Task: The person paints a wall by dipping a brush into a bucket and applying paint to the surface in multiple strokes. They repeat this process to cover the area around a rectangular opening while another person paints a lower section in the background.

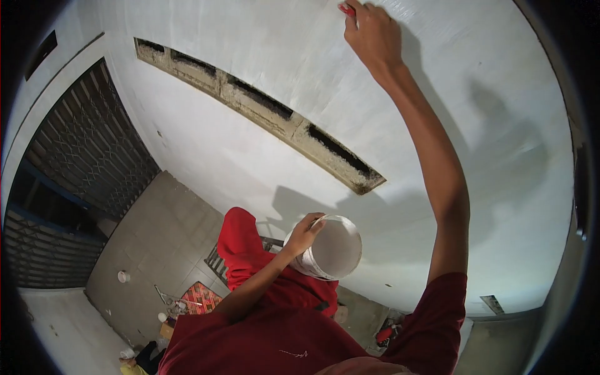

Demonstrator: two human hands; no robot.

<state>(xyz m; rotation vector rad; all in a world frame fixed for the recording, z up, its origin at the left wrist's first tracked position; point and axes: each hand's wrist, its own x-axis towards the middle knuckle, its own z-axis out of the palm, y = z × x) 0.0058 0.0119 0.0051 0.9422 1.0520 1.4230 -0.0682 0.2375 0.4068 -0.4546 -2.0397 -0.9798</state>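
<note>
Red-sleeved left hand (304,232) grips a round pail (332,250) — white inside.

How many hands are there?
2. The right hand is up on the wall, holding a red tool; the left hand grips the bucket rim. None seem hidden.

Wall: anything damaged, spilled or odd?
The long slot across the white wall has rough, bare, grimy edges. No spill shows at the bucket in the left hand.
</note>
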